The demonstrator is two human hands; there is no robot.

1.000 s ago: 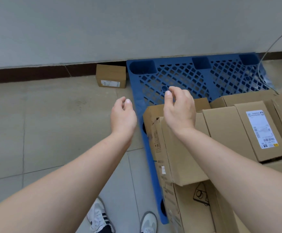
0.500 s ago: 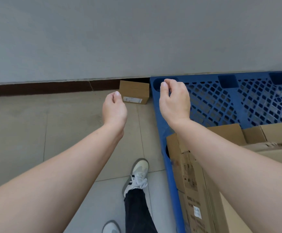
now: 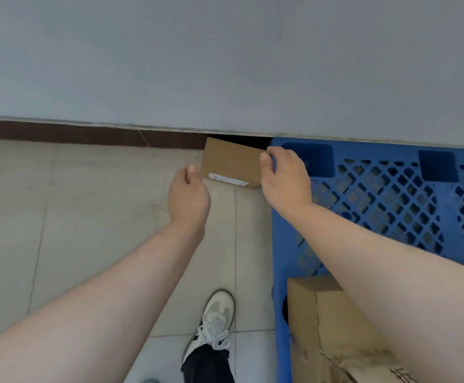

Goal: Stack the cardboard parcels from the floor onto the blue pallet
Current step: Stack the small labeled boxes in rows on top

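The right hand (image 3: 286, 178) covers the right end of the small cardboard parcel (image 3: 231, 163), and its fingers are out of sight, so a grip cannot be confirmed. The left hand (image 3: 189, 200) shows only its back and thumb. The parcel's white label (image 3: 228, 179) is too small to read. The blue pallet (image 3: 391, 194) runs off the right edge. The stacked parcels (image 3: 330, 322) are cut by the bottom edge and partly hidden under the right forearm. A second shoe (image 3: 149, 380) is only a sliver.
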